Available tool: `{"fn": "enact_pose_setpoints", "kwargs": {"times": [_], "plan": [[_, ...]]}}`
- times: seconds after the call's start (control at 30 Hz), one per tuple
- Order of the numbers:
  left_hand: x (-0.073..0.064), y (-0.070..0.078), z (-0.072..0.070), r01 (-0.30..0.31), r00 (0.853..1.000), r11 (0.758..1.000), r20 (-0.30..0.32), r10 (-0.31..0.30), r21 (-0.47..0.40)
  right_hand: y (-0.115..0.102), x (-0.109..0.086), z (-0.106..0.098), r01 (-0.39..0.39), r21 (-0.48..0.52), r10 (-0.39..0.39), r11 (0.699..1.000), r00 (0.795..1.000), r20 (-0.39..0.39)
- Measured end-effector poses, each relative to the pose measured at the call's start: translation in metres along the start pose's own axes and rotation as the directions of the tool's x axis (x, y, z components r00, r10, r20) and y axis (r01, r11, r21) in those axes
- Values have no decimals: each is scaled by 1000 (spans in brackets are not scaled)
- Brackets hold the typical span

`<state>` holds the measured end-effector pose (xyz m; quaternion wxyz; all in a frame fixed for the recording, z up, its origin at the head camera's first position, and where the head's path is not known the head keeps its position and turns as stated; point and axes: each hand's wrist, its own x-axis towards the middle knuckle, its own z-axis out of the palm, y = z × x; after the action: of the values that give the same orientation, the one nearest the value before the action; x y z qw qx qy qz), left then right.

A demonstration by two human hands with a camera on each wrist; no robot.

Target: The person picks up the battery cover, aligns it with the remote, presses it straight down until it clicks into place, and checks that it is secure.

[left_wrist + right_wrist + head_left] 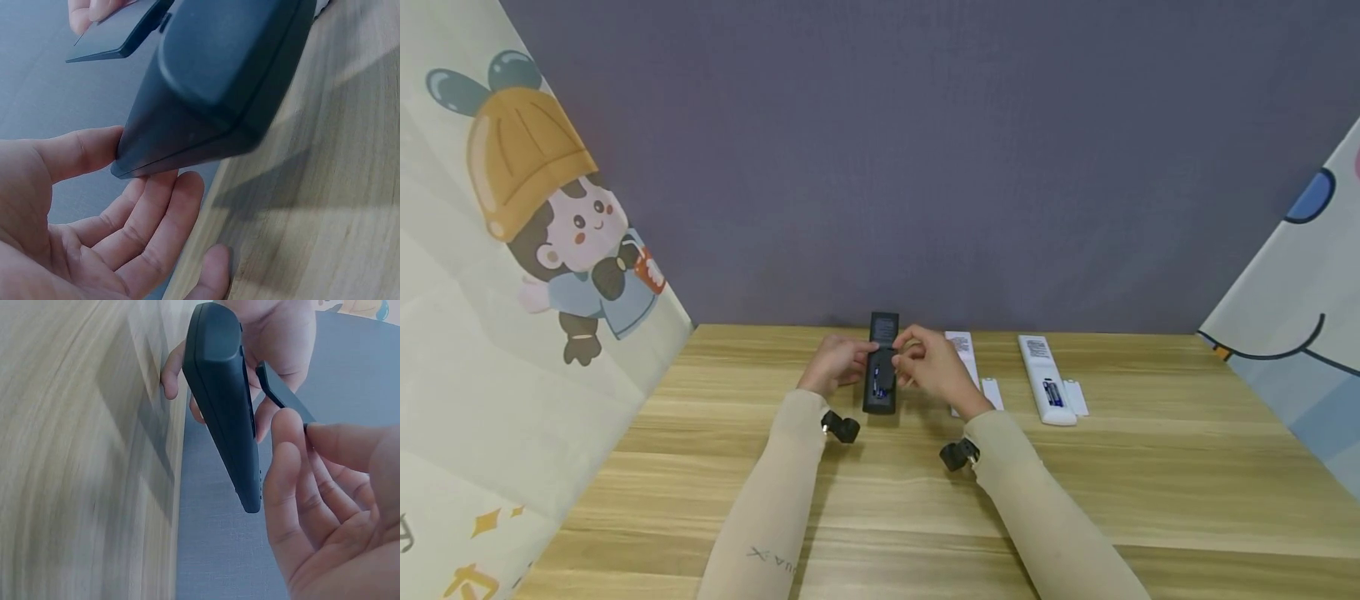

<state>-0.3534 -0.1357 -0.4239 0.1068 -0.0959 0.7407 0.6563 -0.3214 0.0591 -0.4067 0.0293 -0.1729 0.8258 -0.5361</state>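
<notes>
A black remote control (883, 327) is held back side up above the table, with blue batteries (877, 383) showing in its compartment. My left hand (837, 364) grips it from the left side, the thumb on one face and fingers behind it in the left wrist view. My right hand (934, 367) pinches the black battery cover (284, 394) between thumb and fingertips. The cover is tilted over the compartment, and in the right wrist view a gap separates it from the remote's body. It partly hides the batteries from the head view.
To the right lie a white remote (961, 343), partly hidden by my right hand, and its loose white cover (992, 392). Farther right are another white remote (1037, 371) with batteries in it and a white cover (1076, 398). A grey wall (880, 167) borders the wooden table (1150, 467).
</notes>
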Motion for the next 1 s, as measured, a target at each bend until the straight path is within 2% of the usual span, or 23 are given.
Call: {"fn": "enact_pose_setpoints", "kwargs": {"times": [0.63, 1.0], "plan": [[-1, 0, 0, -5, 1000, 1000, 0, 5, 14, 0, -1, 4, 8, 15, -9, 1000, 999, 51], [-2, 1, -1, -7, 1000, 1000, 15, 6, 13, 0, -1, 5, 18, -26, -17, 1000, 998, 60]]}}
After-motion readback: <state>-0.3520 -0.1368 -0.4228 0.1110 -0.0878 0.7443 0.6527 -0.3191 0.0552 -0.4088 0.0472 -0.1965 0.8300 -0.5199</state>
